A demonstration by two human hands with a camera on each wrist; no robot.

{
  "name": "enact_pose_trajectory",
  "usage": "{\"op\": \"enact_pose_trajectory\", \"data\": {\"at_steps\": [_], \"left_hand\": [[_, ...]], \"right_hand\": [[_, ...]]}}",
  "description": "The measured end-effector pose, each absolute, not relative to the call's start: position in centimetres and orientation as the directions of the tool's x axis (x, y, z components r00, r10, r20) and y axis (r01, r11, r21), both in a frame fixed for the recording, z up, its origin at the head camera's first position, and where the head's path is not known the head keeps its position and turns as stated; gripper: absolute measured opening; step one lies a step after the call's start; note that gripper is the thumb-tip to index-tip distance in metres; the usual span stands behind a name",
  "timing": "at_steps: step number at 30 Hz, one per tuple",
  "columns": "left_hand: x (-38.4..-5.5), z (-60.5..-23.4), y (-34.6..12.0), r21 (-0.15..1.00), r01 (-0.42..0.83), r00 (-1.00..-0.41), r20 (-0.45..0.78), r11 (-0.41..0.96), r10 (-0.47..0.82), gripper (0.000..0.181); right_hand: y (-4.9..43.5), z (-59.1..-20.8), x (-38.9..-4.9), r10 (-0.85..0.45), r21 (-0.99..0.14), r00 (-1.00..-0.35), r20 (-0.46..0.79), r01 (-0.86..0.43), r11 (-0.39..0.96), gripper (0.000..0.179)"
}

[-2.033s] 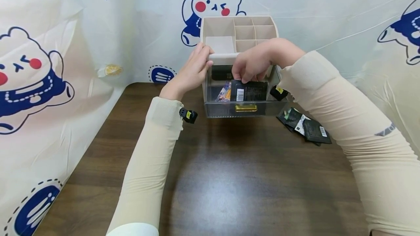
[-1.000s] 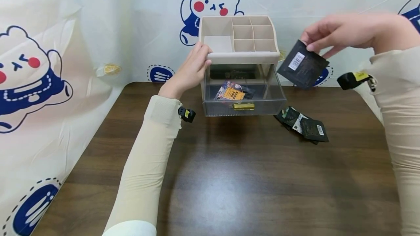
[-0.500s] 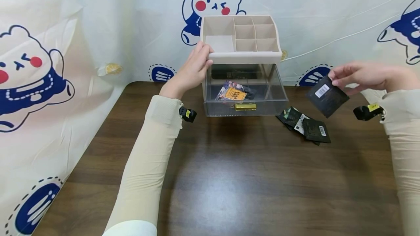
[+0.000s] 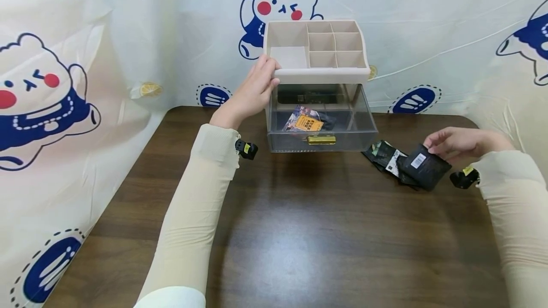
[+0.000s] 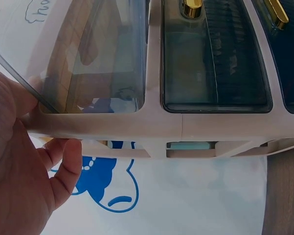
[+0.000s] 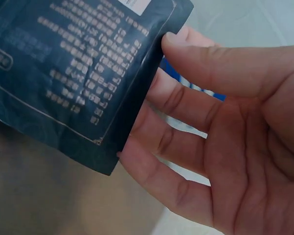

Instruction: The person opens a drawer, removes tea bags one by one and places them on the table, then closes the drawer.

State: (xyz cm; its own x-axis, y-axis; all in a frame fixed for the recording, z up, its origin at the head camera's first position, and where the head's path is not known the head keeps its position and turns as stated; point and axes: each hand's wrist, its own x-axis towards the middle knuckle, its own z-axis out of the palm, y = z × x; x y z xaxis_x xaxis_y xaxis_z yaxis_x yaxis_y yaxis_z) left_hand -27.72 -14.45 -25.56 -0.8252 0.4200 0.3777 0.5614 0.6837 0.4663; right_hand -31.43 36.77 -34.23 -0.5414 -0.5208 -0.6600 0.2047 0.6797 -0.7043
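Observation:
My right hand (image 4: 460, 142) pinches a black sachet (image 4: 428, 169) by its edge, at the right of the table. That sachet overlaps a small pile of black sachets (image 4: 381, 154). In the right wrist view, thumb and fingers hold the sachet (image 6: 83, 83), which has pale print and a white label. My left hand (image 4: 250, 91) grips the top left edge of a cream storage organizer (image 4: 318, 76); the left wrist view shows its thumb and fingers around the frame (image 5: 102, 127). The organizer's clear drawer (image 4: 355, 120) stands pulled out, holding a colourful packet (image 4: 304, 120) with an orange label.
Divided compartments (image 4: 322, 42) form the organizer's top. A gold handle (image 4: 321, 140) is on the drawer front. The dark wooden table (image 4: 299, 232) extends in front, and a printed white cloth (image 4: 205, 27) hangs behind and at the sides.
My right hand has lifted the black sachet out of the drawer, carried it right, and lowered it onto the pile. The left hand has stayed at the organizer's edge.

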Motion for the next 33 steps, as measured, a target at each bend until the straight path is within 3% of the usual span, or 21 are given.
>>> {"op": "enact_pose_trajectory", "data": {"at_steps": [9,19,27,33], "left_hand": [[-27.8,-25.6,-14.3,0.464,0.567,-0.821,0.379,0.68,0.426,0.022],[-27.8,-25.6,-14.3,0.479,0.556,-0.829,0.375,0.679,0.415,0.023],[-27.7,-25.8,-14.3,0.484,0.558,-0.829,0.368,0.674,0.422,0.023],[-27.8,-25.7,-14.3,0.48,0.558,-0.828,0.376,0.677,0.416,0.023]], "right_hand": [[36.7,-36.0,-31.1,-0.38,-0.663,-0.693,-0.613,0.189,0.725,0.016],[35.5,-33.9,-31.4,-0.382,-0.649,-0.746,-0.545,0.087,0.756,0.043],[31.8,-29.4,-31.0,-0.444,-0.652,-0.825,-0.349,-0.127,0.747,0.043],[27.1,-23.5,-31.4,-0.445,-0.605,-0.842,-0.307,-0.188,0.773,0.041]]}}
